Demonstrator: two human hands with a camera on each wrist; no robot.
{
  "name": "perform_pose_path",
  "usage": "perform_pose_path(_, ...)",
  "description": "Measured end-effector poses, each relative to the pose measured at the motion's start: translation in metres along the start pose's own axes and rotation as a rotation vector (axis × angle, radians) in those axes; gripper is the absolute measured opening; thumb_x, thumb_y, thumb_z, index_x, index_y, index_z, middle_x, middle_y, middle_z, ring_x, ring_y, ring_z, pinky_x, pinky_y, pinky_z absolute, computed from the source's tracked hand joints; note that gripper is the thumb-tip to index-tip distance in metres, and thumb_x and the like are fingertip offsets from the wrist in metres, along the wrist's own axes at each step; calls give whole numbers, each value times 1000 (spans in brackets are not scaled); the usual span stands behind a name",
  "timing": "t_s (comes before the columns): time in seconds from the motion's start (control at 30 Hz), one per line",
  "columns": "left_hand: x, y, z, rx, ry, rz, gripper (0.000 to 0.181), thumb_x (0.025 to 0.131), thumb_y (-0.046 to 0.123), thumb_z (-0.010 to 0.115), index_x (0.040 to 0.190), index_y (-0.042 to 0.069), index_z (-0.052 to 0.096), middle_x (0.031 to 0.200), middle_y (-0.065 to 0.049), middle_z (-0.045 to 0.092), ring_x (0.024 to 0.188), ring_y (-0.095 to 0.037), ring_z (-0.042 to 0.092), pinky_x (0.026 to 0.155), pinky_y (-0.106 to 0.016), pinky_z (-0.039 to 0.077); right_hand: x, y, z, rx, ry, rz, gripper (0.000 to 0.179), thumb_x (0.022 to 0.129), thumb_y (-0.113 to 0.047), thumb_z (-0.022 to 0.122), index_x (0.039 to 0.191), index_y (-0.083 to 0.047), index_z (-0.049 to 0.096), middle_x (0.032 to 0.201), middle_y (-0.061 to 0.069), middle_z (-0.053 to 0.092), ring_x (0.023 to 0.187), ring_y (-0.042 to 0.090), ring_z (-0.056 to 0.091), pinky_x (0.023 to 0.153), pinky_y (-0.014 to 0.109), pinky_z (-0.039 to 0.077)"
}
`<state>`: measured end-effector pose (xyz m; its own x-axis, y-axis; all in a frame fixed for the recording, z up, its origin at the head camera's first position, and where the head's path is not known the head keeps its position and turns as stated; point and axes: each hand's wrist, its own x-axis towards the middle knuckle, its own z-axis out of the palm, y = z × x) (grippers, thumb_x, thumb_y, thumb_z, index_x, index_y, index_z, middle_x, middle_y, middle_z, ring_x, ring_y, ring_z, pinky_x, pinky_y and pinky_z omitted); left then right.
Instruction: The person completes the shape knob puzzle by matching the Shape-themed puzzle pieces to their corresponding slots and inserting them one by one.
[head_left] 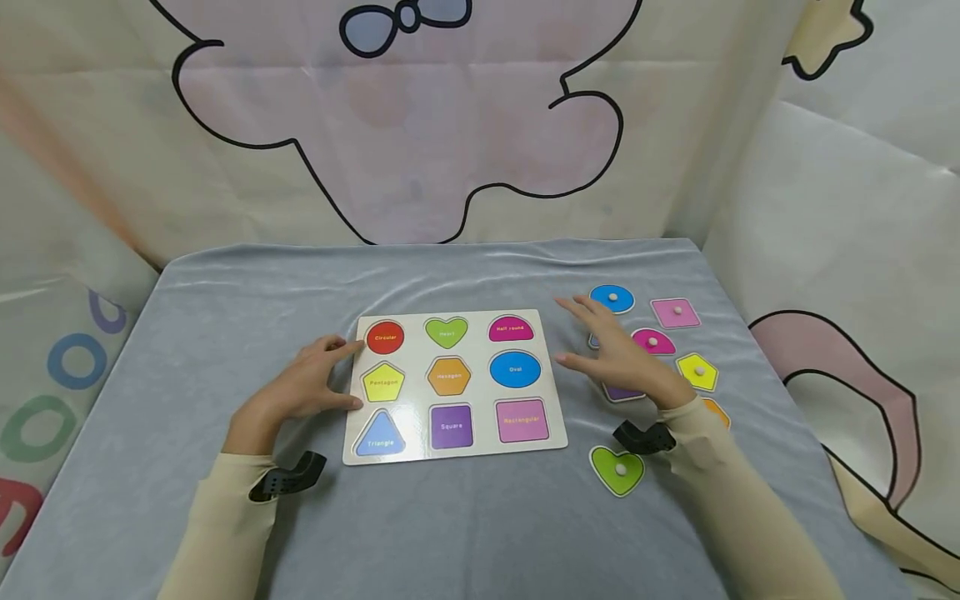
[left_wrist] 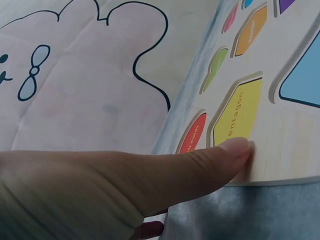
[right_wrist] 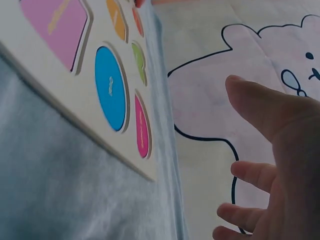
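A white shape puzzle board (head_left: 416, 458) lies on the cloth with several coloured, labelled shape recesses. At its left edge is my left hand (head_left: 303, 379), its thumb and index finger spread and touching the edge. The left wrist view shows the straight thumb (left_wrist: 200, 167) on the board beside the yellow pentagon recess (left_wrist: 240, 112). To the right of the board, above loose pieces, hovers my right hand (head_left: 618, 354), fingers extended and holding nothing. A purple piece (head_left: 622, 394) and a blue piece (head_left: 593, 342) are partly hidden under it. Below the right hand lies a green heart piece (head_left: 617, 472) with a knob.
Around the right hand lie a blue oval piece (head_left: 611, 297), a pink rectangle (head_left: 676, 312), a magenta half round (head_left: 652, 341), a yellow pentagon (head_left: 697, 372) and an orange piece (head_left: 717, 412) partly behind the sleeve. Grey cloth (head_left: 450, 533) covers the table; printed curtains hang behind it.
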<state>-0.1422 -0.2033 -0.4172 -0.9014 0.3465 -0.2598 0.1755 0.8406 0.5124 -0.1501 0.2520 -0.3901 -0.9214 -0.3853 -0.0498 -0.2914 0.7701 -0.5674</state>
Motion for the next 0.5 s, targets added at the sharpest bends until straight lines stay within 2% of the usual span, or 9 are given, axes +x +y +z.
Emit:
perform_pose_path(0.17, 4, 0, 3, 34, 13, -4, 91, 78, 31, 87, 155, 12, 42, 151, -26, 37, 134, -46, 37, 109, -69, 37, -15, 16, -8, 75, -15, 28, 80, 93, -33, 72, 159, -18, 30, 165, 16, 28, 153, 41, 25, 116, 70, 28)
perform_pose_path(0.3, 4, 3, 4, 57, 25, -8, 90, 77, 33, 87, 153, 13, 44, 151, -26, 38, 135, -47, 37, 109, -70, 35, -32, 32, -14, 97, 2, 56, 75, 95, -33, 70, 159, -20, 33, 164, 14, 34, 146, 43, 38, 112, 69, 36)
perform_pose_path(0.5, 5, 6, 3, 112, 33, -36, 91, 75, 34, 88, 153, 13, 45, 152, -27, 39, 137, -49, 36, 109, -72, 34, -56, 55, -26, 118, 58, 56, 66, 96, -28, 70, 153, -11, 43, 154, 17, 47, 132, 43, 51, 106, 63, 45)
